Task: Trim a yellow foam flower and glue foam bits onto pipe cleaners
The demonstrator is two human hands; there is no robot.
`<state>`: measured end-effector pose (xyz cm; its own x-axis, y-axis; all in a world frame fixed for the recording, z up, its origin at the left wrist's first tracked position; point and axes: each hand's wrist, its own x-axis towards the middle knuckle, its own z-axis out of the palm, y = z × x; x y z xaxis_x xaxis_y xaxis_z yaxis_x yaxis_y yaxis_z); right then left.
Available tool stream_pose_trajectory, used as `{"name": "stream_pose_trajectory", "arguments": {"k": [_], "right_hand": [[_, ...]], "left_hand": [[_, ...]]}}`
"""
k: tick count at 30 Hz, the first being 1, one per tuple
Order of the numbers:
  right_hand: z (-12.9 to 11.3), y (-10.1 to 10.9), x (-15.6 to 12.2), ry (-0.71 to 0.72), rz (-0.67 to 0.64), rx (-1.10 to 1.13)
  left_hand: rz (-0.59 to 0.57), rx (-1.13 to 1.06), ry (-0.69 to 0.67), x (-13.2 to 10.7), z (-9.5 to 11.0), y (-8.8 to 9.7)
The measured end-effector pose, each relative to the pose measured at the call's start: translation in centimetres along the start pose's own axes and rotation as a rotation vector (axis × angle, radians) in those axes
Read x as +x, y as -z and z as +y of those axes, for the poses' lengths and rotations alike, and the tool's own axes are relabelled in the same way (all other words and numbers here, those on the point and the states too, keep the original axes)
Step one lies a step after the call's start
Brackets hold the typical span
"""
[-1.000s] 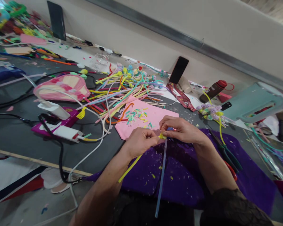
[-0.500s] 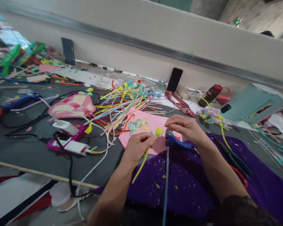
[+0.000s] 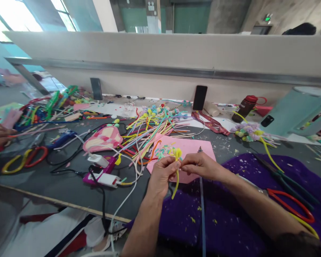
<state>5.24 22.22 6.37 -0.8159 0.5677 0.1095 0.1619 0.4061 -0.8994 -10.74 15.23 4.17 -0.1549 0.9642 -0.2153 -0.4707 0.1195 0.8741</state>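
Note:
A yellow pipe-cleaner flower [image 3: 177, 153] with a looped head and a short stem hanging down is pinched in my left hand [image 3: 162, 175]. My right hand [image 3: 200, 165] meets it at the stem, thumb and fingers pressed together beside my left fingertips; what they grip is hidden. Beneath both hands lies a pink sheet [image 3: 200, 144] with short pastel pipe-cleaner snippets [image 3: 164, 151] on it. The glue gun is mostly covered by my right hand; only its tip [image 3: 200, 148] and the long glue stick [image 3: 202, 214] show.
Pipe cleaners [image 3: 160, 125] lie heaped behind the sheet. Leftward are a magenta power strip [image 3: 109, 166] with cables and a co-worker's hand [image 3: 0, 135]. Red-handled scissors [image 3: 291, 203] and green-handled pliers [image 3: 286, 178] rest on purple cloth [image 3: 235, 221]. A brown bottle [image 3: 244, 109] stands behind.
My right hand has left the blue glue gun and come over to the yellow flower in my left hand. The view has tilted up and turned left, bringing a co-worker's hand in.

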Motion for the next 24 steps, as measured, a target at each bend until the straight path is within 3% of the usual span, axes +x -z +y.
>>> {"name": "stream_pose_trajectory", "arguments": {"k": [9,24], "right_hand": [[0.0,-3.0,0.1,-0.121,0.055,0.372],[-0.5,-3.1,-0.1,-0.172,0.151,0.246]], "left_hand": [[0.049,-0.052,-0.087,0.0,-0.2,-0.2],[0.083,-0.132,-0.037,0.2,-0.2,-0.5]]}}
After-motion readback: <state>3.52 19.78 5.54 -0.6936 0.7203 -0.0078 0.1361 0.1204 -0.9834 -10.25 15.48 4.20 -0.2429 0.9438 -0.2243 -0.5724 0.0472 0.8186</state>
